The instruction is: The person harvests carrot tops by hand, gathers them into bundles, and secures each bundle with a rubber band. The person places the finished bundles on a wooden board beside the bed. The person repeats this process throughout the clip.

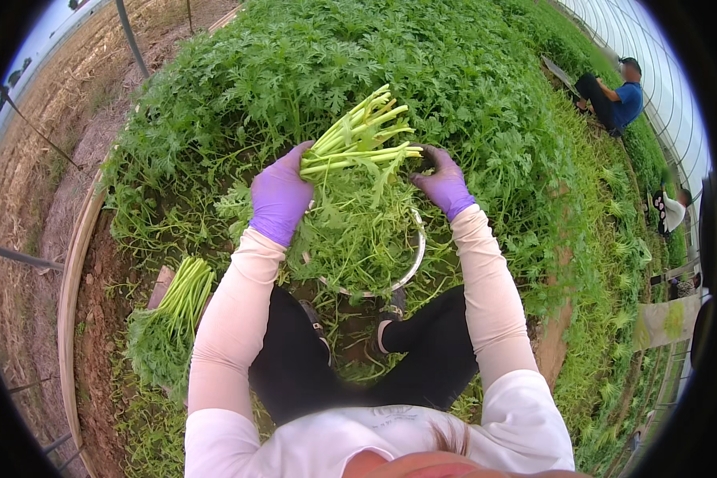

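Observation:
My left hand, in a purple glove, grips a bunch of leafy greens that look like crown daisy. Its pale cut stems fan out to the upper right, while the leaves hang below. At the stem ends is my right hand, also gloved, with dark-stained fingertips. Its thumb and forefinger are apart, the forefinger at the tip of a stem. Beneath both hands, between my knees, sits a round container with a whitish rim, heaped with loose leaves and trimmings.
Another bundle of greens lies by my left elbow, stems away from me. Dense uncut plants grow ahead. A wooden edging board and metal poles border the left. At right, a person in blue and another in white sit among the rows.

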A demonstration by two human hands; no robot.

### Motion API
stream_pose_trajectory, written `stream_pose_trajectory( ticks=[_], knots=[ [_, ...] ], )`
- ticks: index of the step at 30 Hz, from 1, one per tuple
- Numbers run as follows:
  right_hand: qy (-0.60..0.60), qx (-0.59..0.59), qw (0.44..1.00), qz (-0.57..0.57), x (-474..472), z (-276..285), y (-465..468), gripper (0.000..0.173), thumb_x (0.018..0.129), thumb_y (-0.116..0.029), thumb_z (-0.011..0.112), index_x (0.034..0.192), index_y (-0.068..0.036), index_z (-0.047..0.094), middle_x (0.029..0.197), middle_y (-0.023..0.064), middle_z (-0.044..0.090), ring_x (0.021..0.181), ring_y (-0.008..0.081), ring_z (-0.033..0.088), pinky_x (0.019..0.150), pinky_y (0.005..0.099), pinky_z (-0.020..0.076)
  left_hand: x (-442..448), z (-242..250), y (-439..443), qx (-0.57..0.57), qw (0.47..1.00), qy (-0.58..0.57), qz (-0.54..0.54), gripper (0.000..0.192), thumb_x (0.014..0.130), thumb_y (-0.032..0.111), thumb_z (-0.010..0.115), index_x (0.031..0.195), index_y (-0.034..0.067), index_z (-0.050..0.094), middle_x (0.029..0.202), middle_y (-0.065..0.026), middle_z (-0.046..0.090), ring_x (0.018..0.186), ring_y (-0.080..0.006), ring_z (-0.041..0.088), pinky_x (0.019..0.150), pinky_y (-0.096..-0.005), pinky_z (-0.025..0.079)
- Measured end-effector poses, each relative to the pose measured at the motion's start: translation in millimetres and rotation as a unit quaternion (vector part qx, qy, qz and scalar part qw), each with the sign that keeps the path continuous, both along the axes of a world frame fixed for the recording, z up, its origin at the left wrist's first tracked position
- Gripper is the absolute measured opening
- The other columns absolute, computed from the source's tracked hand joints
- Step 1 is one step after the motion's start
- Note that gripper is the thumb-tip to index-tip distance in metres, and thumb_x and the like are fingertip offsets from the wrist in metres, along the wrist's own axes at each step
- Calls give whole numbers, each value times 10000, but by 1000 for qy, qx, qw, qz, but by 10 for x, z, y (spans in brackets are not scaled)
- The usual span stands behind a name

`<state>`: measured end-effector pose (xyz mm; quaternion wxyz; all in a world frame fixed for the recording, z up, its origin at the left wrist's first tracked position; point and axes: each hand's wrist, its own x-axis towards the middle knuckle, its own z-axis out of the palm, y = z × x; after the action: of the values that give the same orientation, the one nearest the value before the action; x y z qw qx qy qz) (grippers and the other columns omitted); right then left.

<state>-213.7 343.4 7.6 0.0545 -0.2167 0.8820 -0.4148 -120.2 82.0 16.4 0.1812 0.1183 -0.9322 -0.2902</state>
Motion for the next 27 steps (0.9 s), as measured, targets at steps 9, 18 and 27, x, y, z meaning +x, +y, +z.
stream_pose_trajectory(
  ticks=[9, 18, 27],
  knots=[
    [-195, -552, 809, 42, 93, 244, -57, 400, 872, -79, 657, 1243, 10, 536, 1098, 103, 659, 936, 168, 632, 803, 298, 507, 66, -17, 143, -8, 996, 48, -71, 602, 731, 45, 721, 1277, 266, 593, 987, -59, 713, 852, -228, 704, 748, -295, 551],
    [-74, -495, 864, -61, 147, 314, 66, 141, 822, -93, 759, 916, -1, 707, 807, 38, 702, 678, 74, 610, 632, 206, 494, 75, 0, 266, -97, 991, 37, -88, 622, 714, 47, 685, 1281, 271, 561, 1007, -61, 701, 874, -254, 692, 715, -328, 555],
    [70, -402, 901, -151, 125, 311, 75, 173, 856, -155, 743, 941, -11, 700, 798, 10, 693, 695, 70, 612, 653, 204, 493, 63, -5, 305, -101, 985, 72, -117, 610, 685, 68, 687, 1248, 251, 542, 913, -47, 664, 802, -275, 671, 657, -372, 533]
  ],
)
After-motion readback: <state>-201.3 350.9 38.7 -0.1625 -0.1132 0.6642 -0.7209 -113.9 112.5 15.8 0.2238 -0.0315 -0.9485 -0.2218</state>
